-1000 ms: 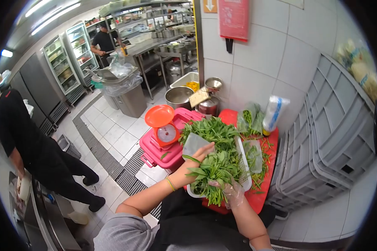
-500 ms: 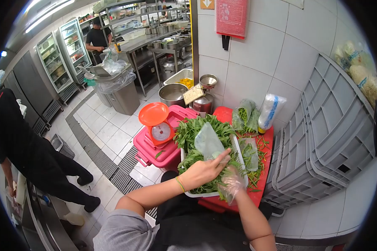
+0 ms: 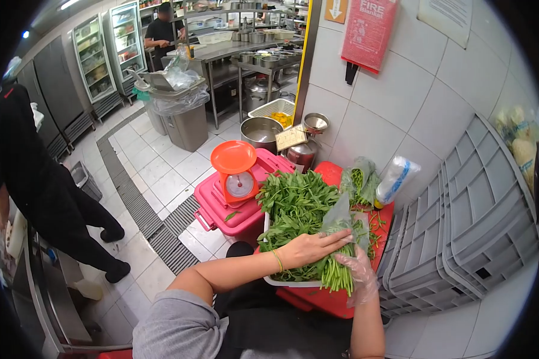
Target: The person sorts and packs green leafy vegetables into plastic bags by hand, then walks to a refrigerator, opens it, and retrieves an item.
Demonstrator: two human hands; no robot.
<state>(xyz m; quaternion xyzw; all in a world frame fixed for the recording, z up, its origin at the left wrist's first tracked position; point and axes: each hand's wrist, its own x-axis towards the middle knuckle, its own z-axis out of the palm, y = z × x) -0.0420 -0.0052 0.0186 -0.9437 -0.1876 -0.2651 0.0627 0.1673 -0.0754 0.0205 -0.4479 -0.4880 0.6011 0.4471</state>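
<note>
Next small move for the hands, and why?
Probably ease the bag toward the stems with the left hand: the bag shows just beyond that hand, the stems stick out uncovered below, and the gloved right hand is beside them, placed to steady them.

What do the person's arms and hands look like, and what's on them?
The left hand wears no glove, just a thin yellow band around its wrist. The right hand wears a loose, crinkly, see-through plastic glove. A short grey fabric sleeve ends above the left elbow.
</note>
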